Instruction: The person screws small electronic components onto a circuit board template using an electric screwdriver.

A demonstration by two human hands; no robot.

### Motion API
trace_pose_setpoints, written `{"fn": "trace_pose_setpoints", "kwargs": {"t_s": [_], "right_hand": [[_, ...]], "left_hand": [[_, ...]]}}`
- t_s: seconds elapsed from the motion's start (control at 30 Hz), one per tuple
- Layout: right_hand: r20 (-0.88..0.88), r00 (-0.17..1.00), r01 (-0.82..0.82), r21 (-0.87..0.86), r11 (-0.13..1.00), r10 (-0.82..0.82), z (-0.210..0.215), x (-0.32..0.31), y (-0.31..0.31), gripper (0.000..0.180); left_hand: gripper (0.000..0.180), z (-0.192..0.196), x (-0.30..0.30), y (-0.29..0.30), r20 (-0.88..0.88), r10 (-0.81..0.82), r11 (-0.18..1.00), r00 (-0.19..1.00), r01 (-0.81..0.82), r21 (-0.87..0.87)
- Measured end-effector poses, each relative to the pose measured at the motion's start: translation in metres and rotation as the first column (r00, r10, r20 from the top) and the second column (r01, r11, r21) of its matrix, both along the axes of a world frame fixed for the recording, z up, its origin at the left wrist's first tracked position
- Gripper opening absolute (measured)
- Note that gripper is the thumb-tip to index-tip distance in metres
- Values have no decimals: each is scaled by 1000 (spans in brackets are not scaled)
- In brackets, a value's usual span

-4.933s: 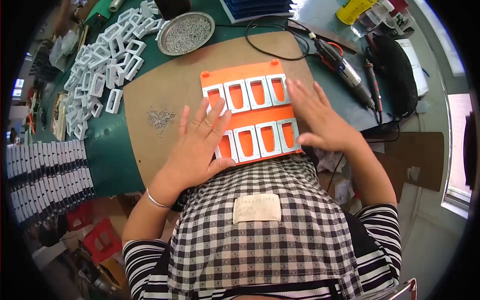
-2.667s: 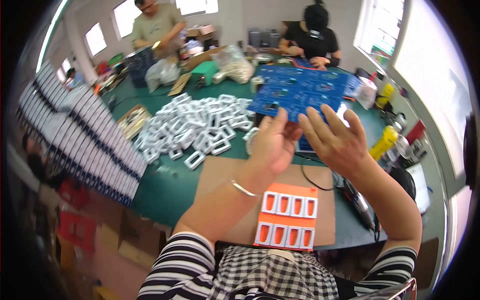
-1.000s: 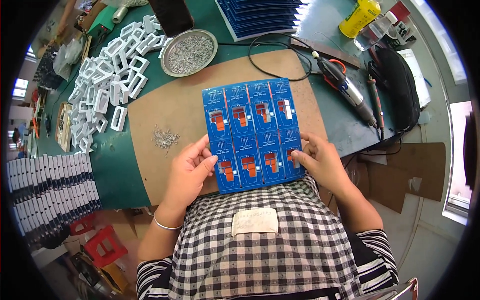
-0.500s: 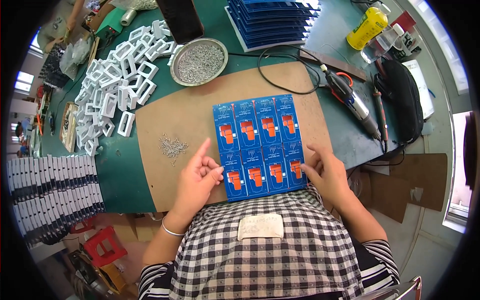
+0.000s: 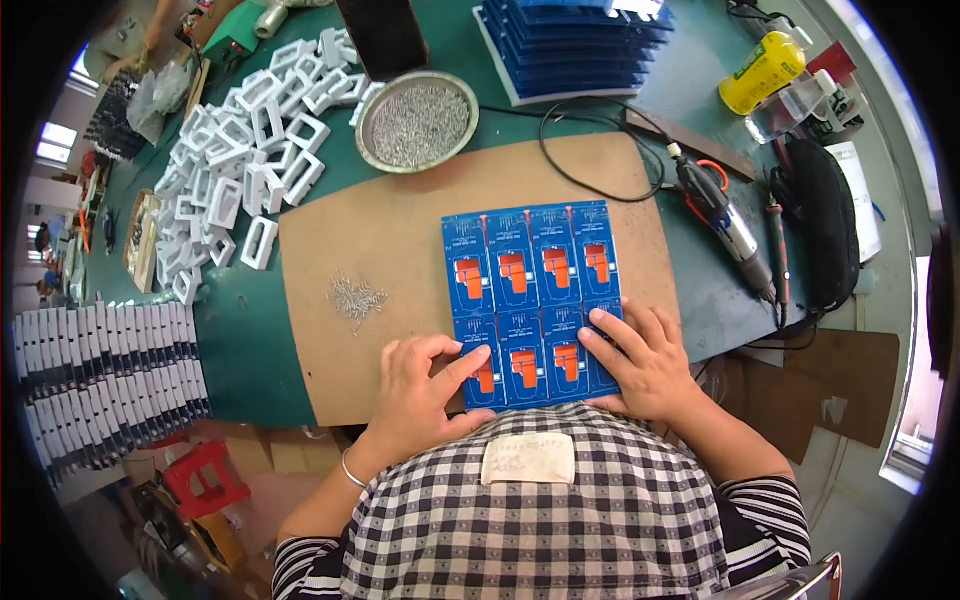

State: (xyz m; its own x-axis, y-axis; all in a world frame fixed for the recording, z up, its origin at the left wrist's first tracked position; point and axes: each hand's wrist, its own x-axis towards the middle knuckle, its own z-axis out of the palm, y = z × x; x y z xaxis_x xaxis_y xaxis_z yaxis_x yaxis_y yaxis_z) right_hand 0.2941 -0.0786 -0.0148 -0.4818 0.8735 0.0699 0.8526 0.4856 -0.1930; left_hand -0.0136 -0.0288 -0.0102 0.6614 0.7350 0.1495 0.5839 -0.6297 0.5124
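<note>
A blue circuit board panel [image 5: 520, 312] with rows of orange-red patches lies on the brown board in front of me, its near edge against my checkered apron. At its lower left corner, my left hand [image 5: 425, 388] grips it, one digit on the top face and the others curled by the left edge. My right hand [image 5: 645, 362] holds the lower right corner, with fingertips resting on the face and the rest of the hand along the side. Left of the panel sits a small pile of screws [image 5: 357, 300], touched by neither hand.
Beyond the brown board [image 5: 400, 240] stand a metal bowl of screws [image 5: 418, 122], a dark phone [image 5: 382, 38] and stacked blue panels [image 5: 570, 55]. White plastic frames [image 5: 240, 150] are heaped left. An electric screwdriver [image 5: 725, 220], its cable, a soldering iron [image 5: 778, 250] and bottles [image 5: 765, 75] lie right.
Both hands have closed in on the panel from its sides and now grip its lower corners. In the picture, the panel and the whole bench sit slightly farther right and lower.
</note>
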Motion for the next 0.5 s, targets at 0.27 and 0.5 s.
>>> {"fn": "trace_pose_setpoints", "kwargs": {"t_s": [0.27, 0.5], "right_hand": [[-79, 997, -6, -15, 1000, 4, 5, -1, -3, 75], [-364, 930, 53, -5, 999, -51, -7, 12, -1, 77]], "left_hand": [[74, 3, 1, -1, 10, 31, 999, 999, -31, -27], [76, 2, -1, -2, 47, 12, 999, 999, -10, -43]]}}
